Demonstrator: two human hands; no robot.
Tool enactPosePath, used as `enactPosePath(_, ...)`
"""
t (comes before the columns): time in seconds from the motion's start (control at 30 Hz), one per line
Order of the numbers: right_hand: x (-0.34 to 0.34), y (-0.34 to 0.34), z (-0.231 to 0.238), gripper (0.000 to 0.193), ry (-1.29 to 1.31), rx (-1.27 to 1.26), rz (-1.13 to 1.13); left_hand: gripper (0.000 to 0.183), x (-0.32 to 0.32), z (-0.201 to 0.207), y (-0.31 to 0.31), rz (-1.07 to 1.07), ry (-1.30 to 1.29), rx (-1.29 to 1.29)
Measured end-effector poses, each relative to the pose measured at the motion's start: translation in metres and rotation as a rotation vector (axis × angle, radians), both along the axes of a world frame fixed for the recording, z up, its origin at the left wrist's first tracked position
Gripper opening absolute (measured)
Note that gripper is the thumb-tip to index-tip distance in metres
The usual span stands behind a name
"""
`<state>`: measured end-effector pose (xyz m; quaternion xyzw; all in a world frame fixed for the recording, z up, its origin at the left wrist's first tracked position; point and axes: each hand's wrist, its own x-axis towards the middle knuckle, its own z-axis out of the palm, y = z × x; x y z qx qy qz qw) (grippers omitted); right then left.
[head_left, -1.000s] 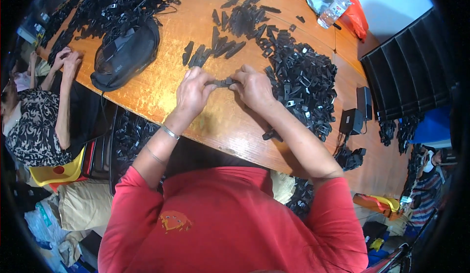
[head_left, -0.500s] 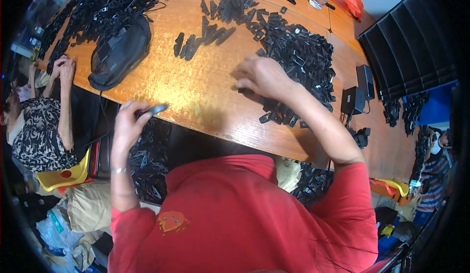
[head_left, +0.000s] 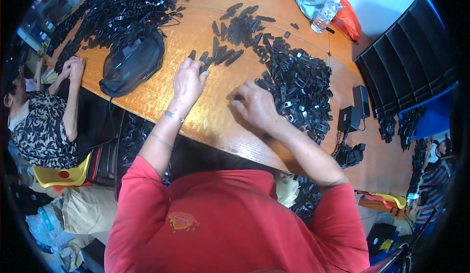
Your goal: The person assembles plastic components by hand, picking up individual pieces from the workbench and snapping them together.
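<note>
On the wooden table (head_left: 200, 118), my left hand (head_left: 190, 81) reaches to a row of long black plastic pieces (head_left: 226, 56). Its thumb and fingers close around a black piece at the row's near left end; the fingertips partly hide it. My right hand (head_left: 255, 105) hovers low over the tabletop at the left edge of a wide heap of small black plastic parts (head_left: 301, 84). Its fingers are bent, with the thumb apart from them, and nothing shows between them. Beyond the row lies a loose cluster of black pieces (head_left: 242, 28).
A black mesh bag (head_left: 133, 67) lies left, before another black heap (head_left: 132, 11). Black power adapters (head_left: 348, 118) stand right. A water bottle (head_left: 325, 14) and red plastic bag (head_left: 346, 16) are at the back. Another person (head_left: 44, 126) sits at the left.
My left hand has moved forward and right from the table's near edge to the row of black pieces. My right hand has shifted slightly nearer me. The whole view has shifted a little.
</note>
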<state>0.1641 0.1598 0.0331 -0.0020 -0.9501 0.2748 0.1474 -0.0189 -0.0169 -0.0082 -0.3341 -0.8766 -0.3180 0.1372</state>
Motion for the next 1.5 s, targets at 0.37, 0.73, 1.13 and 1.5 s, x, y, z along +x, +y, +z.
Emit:
enactPosePath(0.37,0.001,0.003,-0.027,0.017,-0.039,0.130,0.022,0.016,0.037,0.005,-0.022,-0.023,-0.354,0.037)
enactPosePath(0.73,-0.009,-0.006,-0.020,0.022,-0.057,0.012,-0.005,0.031,0.032,0.022,-0.041,-0.312,-0.072,-0.187)
enactPosePath(1.13,-0.046,-0.007,-0.040,0.020,0.056,-0.012,0.030,0.022,0.034,-0.010,-0.043,-0.295,-0.069,0.117)
enactPosePath(1.5,-0.035,0.001,-0.030,0.027,0.022,0.110,0.215,0.018,0.039,0.017,-0.142,-0.156,-0.460,-0.130)
